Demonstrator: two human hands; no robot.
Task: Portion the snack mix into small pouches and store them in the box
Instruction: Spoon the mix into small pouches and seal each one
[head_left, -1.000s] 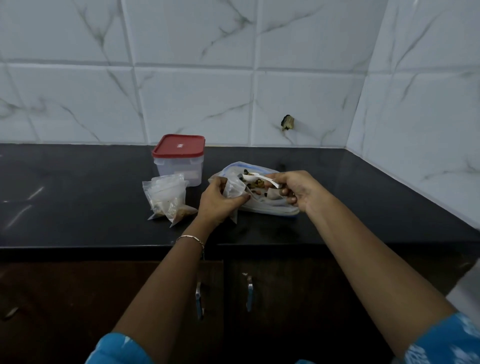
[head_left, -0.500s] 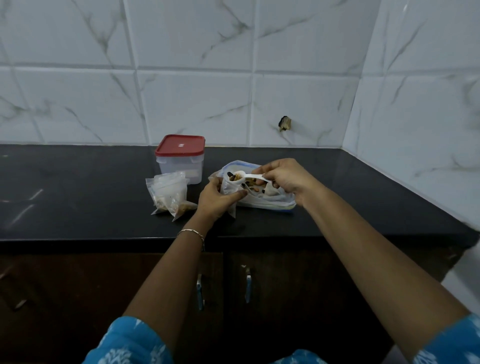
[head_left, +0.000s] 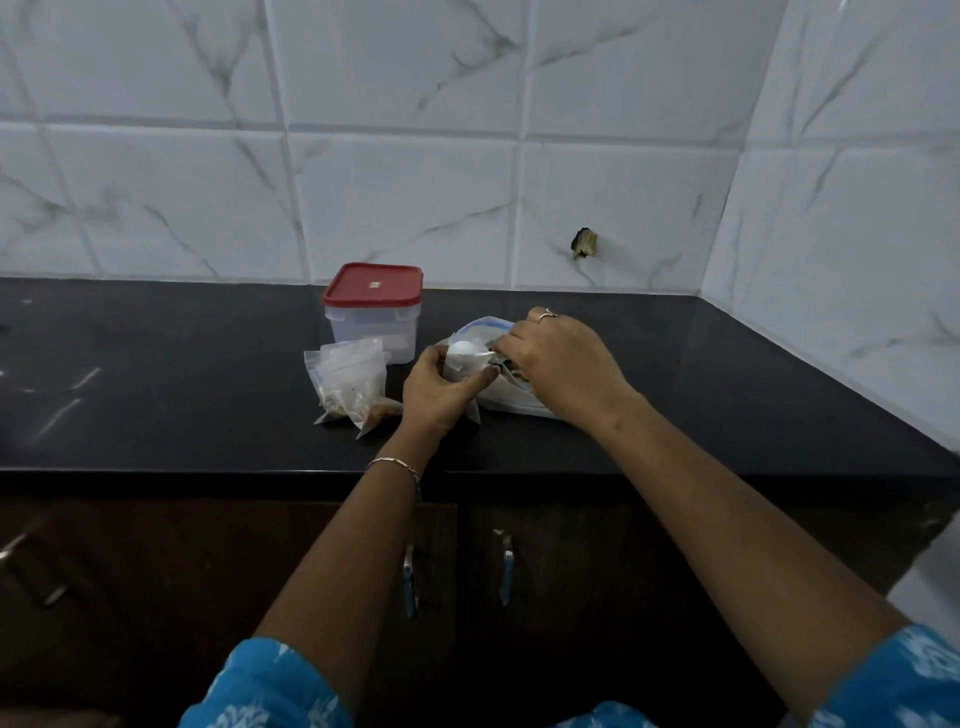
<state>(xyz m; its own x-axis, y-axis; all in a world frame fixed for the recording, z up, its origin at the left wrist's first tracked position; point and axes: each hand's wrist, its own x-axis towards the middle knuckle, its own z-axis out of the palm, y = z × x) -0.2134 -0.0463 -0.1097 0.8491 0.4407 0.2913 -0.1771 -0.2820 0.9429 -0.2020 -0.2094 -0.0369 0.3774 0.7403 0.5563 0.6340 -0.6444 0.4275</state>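
Observation:
My left hand (head_left: 439, 392) grips a small clear pouch (head_left: 464, 370) by its mouth on the black counter (head_left: 156, 374). My right hand (head_left: 558, 364) pinches the handle of a white plastic spoon (head_left: 462, 349), whose bowl is turned over the pouch's opening. Behind and under my right hand lies the large clear bag of snack mix (head_left: 511, 400) with a blue strip at its top. A clear box with a red lid (head_left: 373, 307), closed, stands at the back left of my hands. Filled small pouches (head_left: 350, 384) lie in front of the box.
White marble-patterned tiles cover the back wall and the right wall (head_left: 857, 234), meeting in a corner. A small dark fixture (head_left: 584, 243) sticks out of the back wall. Dark cabinet doors with metal handles (head_left: 506, 569) run below the counter edge.
My right hand has carried the loaded spoon from the large bag leftward and tipped it over the small pouch. My left hand has kept its hold on the pouch.

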